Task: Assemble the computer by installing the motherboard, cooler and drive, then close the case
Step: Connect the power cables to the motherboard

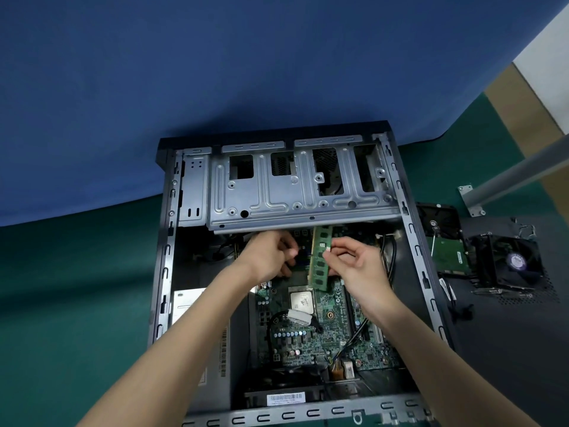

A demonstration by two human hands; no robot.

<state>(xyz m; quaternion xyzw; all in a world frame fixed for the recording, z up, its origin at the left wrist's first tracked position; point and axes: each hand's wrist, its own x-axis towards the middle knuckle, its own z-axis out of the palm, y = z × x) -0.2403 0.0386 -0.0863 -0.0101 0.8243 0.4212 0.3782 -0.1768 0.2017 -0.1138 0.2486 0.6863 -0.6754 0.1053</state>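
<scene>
An open computer case lies on the table with the green motherboard inside, its bare CPU showing. A green RAM stick stands on edge above the board, just under the metal drive cage. My right hand pinches the stick's right side. My left hand reaches in to the stick's left with fingers curled; what it holds is hidden. The cooler with its fan and the hard drive lie outside the case to the right.
A black side panel lies under the cooler at the right. Black cables run along the case's right inner wall, and a labelled cable crosses the board. A grey metal post with a foot bracket stands at far right.
</scene>
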